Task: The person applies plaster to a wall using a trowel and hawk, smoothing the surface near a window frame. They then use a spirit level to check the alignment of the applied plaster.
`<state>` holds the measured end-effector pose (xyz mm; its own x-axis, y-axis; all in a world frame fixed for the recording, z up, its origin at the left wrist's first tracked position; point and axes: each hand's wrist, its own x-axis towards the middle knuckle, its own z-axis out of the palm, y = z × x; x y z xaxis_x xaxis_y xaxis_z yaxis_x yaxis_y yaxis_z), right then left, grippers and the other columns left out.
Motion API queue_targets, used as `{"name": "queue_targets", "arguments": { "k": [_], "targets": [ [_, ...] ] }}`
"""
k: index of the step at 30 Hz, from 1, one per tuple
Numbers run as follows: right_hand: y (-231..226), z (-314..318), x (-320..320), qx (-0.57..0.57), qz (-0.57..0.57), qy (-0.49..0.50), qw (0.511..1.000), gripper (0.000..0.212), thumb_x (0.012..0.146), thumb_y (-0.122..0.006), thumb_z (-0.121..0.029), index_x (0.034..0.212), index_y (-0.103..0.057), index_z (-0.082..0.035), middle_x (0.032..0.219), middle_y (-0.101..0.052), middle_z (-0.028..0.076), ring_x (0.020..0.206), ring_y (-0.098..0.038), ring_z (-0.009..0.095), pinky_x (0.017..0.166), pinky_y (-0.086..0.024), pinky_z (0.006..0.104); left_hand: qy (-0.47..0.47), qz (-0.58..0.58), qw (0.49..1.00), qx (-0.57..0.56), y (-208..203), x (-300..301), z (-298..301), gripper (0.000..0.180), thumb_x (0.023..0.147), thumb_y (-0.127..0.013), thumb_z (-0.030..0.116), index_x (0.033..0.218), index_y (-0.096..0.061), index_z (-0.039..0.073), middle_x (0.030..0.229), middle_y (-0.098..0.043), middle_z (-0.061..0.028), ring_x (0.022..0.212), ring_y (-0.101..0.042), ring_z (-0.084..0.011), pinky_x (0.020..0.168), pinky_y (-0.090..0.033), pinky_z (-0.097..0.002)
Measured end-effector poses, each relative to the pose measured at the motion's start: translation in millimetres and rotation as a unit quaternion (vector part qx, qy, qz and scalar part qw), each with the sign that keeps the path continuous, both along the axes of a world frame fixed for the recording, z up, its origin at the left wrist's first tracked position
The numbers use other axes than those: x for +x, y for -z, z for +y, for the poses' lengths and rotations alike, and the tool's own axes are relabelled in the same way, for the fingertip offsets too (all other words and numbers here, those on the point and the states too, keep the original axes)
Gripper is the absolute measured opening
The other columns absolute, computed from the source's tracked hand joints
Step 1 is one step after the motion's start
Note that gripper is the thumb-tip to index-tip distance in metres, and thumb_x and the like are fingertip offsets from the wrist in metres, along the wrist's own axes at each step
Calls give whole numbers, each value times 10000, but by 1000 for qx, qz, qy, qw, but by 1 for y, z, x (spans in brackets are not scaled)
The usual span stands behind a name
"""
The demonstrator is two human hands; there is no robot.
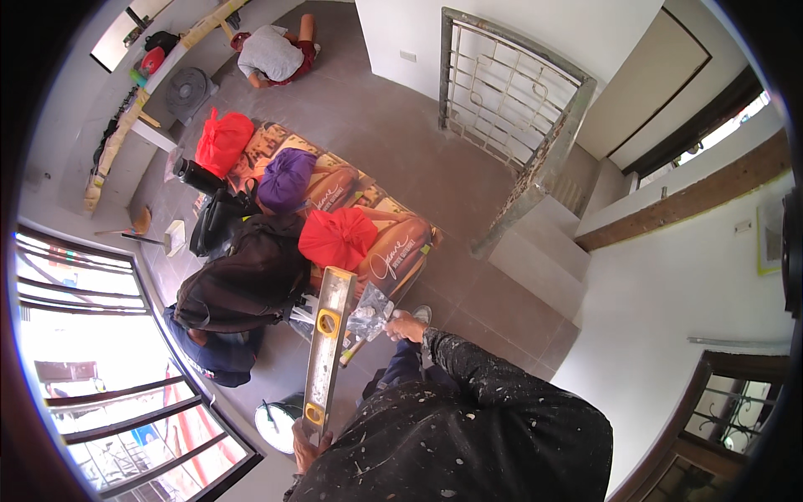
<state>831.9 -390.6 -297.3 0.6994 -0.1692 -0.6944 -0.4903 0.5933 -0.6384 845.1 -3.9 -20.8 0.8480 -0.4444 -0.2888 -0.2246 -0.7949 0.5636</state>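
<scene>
My left hand (pixel 308 448) is closed around the lower end of a long spirit level (pixel 324 360), which has a metal body and yellow vial frames. The level stands tilted up in front of me. My right hand (pixel 406 326) grips a crumpled clear plastic bag (pixel 369 315) with something pale inside, which I cannot make out. The bag hangs just right of the level's upper part. My dark sleeves are flecked with white spots.
Orange printed packages (pixel 401 259) lie ahead, with red cloth bundles (pixel 338 238) and a purple bundle (pixel 286 178) on top. Dark fabric (pixel 242 276) is heaped left of them. A white bucket (pixel 280 425) stands near my left hand. Another person (pixel 272 54) is low on the floor; a metal railing (pixel 510 100) stands right.
</scene>
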Motion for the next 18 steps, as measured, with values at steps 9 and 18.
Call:
{"name": "queue_targets", "arguments": {
  "k": [9,18],
  "targets": [
    [-37,-34,-111,-34,-33,-31,998,287,931,-654,-282,1027,-629,-13,737,-619,62,638,-607,160,519,-474,304,107,45,991,-61,-23,24,-102,673,783,-818,217,1296,-459,-30,960,-648,-188,856,-641,-344,809,-504,-461],
    [-247,-7,-297,-679,110,294,663,524,868,-739,-207,1336,-549,-65,1387,-533,170,1213,-579,348,1029,-479,459,499,131,848,-123,-25,5,-277,640,834,-794,269,1311,-501,-42,974,-636,-184,810,-601,-266,762,-491,-387]
  ]
}}
